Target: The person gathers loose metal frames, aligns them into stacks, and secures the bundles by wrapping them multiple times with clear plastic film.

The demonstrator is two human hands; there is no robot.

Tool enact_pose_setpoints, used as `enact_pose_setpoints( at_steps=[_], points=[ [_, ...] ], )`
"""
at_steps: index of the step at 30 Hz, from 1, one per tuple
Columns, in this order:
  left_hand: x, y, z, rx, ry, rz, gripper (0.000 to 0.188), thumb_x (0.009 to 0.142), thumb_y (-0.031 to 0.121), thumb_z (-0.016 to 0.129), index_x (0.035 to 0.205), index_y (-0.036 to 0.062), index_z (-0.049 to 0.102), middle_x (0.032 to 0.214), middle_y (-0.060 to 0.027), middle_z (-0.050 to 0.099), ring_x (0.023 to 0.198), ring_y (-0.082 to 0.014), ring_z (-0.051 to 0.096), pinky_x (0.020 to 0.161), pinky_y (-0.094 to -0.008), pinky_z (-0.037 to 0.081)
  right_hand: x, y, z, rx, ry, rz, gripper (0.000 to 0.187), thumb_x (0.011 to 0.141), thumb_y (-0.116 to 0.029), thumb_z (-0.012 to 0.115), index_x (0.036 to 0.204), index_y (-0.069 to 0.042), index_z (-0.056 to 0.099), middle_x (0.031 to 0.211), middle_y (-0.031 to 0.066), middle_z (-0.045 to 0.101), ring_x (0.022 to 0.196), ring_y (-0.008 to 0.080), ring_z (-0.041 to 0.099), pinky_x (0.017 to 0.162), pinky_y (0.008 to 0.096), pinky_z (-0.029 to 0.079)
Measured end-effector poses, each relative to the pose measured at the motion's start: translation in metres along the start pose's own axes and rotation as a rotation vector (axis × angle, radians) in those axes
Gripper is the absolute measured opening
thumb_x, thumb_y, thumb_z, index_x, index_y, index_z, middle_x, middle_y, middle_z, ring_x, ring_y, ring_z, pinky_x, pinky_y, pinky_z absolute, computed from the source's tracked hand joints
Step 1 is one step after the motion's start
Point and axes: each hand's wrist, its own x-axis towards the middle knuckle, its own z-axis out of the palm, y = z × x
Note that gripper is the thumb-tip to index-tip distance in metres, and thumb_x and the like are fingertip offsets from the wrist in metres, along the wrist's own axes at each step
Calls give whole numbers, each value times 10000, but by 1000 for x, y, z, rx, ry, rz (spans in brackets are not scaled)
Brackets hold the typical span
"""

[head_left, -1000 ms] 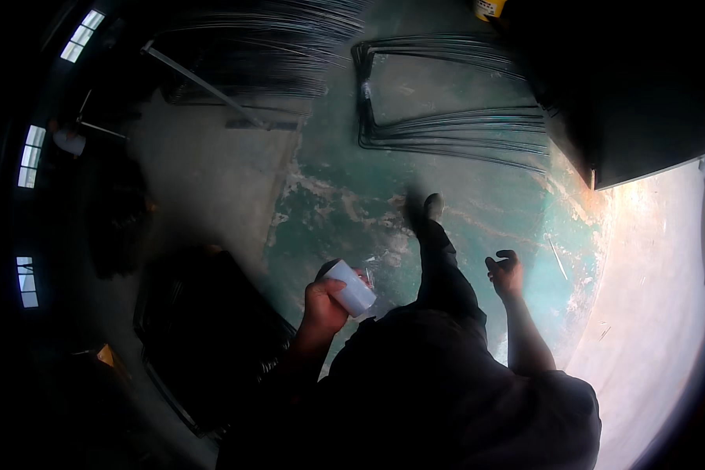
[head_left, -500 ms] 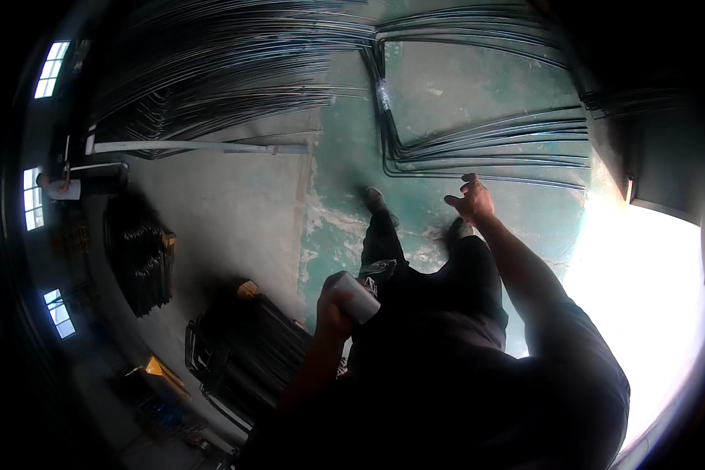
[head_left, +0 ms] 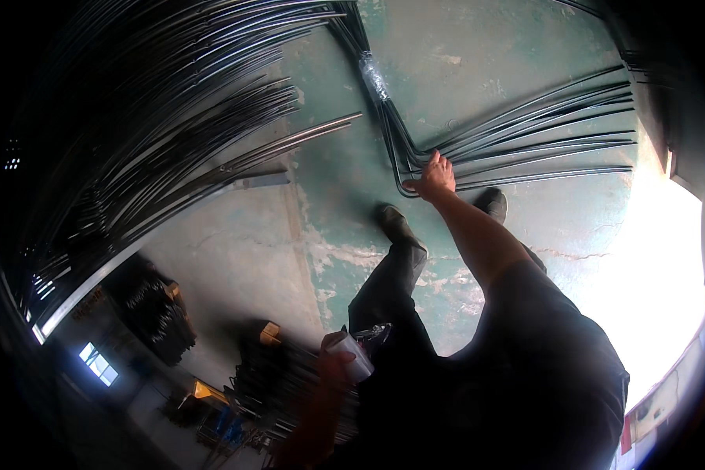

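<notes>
Left of the bent rods (head_left: 401,125) lie dark rods (head_left: 164,78) and, apparently, a beam (head_left: 95,285).

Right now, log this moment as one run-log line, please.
left hand: holds white roll; right hand: open at bent rods, contact unclear; shiny wrap: around rods

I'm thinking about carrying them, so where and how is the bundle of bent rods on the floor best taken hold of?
Probably at the clear wrap, coming from above with the grip across the bundle. There the rods are gathered tightly and floor shows on both sides, whereas toward the right they fan apart.
</notes>
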Motion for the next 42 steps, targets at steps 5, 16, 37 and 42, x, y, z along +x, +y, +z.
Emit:
enact_pose_setpoints(
  at_steps=[5, 16, 37, 42],
  points=[
    [24, 0, -21, -280, -112, -25, 706, 705, 5, 765, 1385, 46, 578, 1172, -232, 707, 1027, -383, 742, 836, -524, 655, 122, -26, 68, -2, 113, -27, 1405, 605, -576, 1015, 1614, 52, 264, 1489, 199, 531, 1439, 351, 482, 1237, 436, 379],
    [53, 39, -1, -407, -93, -67, 726, 668, 47, 673, 1384, -22, 578, 1222, -318, 715, 1101, -485, 742, 962, -589, 634, 204, -29, 153, 85, 92, 298, 694, 857, -234, 789, 1440, -19, 480, 1241, 225, 701, 1235, 381, 680, 1031, 438, 577],
    [71, 81, 39, 59, -115, -134, 647, 684, 92, 710, 1322, 54, 603, 1025, -258, 712, 844, -421, 746, 776, -559, 655, 159, 13, 45, 978, -730, -17, 171, 779, -14, 860, 913, 36, 767, 860, 138, 791, 751, 244, 779, 721, 370, 622],
    [63, 81, 74, 244, -82, -71, 608, 679, 64, 697, 1274, 50, 576, 1002, -251, 704, 816, -412, 735, 741, -559, 645, 65, -3, -34, 832, -536, 26, 312, 748, -59, 913, 932, 67, 695, 775, 137, 728, 633, 230, 740, 549, 384, 588]
  ],
)
